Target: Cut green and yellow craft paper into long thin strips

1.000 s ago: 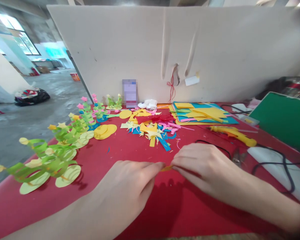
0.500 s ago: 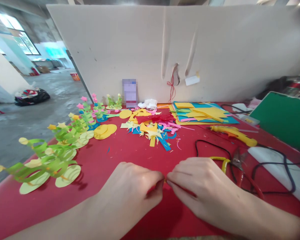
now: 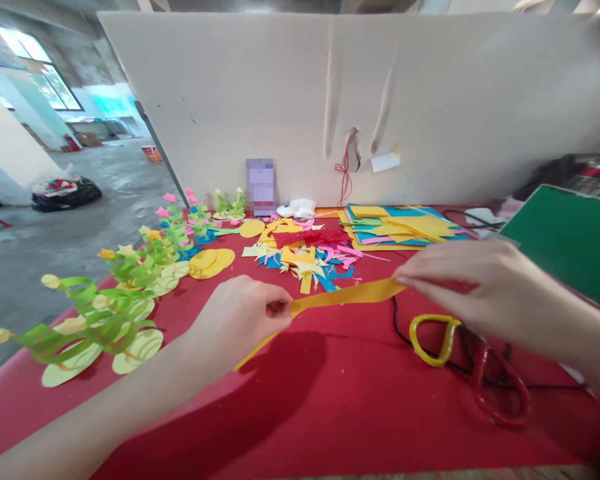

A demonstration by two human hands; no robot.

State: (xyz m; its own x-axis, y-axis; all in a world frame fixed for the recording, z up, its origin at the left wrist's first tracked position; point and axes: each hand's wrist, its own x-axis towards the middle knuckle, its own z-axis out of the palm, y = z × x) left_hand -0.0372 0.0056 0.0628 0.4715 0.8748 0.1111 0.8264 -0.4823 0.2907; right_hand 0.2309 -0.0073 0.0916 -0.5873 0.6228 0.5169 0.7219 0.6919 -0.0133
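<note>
— What are the hands doing?

— Both pinch one orange paper strip [image 3: 347,295]. The left hand [image 3: 240,317] has its fingers closed on the strip near one end, and a short tail of it runs on below that hand toward the table. The right hand [image 3: 473,283] clamps the other end between thumb and fingertips.

— So where does the strip sit?

— It is stretched between the two hands, lifted above the red table [image 3: 340,413], rising slightly toward the right hand.

— What lies close to the right hand?

— Just below it are scissors [image 3: 473,363] with one yellow loop and one red loop, flat on the table, with a black cord [image 3: 397,320] running beside them. Beyond that hand is a stack of coloured paper sheets [image 3: 405,227], and off to its far side a green board [image 3: 570,240].

— And by the left hand?

— Past it lies a heap of paper scraps [image 3: 307,257] and some yellow paper discs [image 3: 210,261]. Out to its outer side stand green paper spiral decorations [image 3: 95,320] in a row along the table edge. A pale board [image 3: 280,87] stands upright behind everything.
</note>
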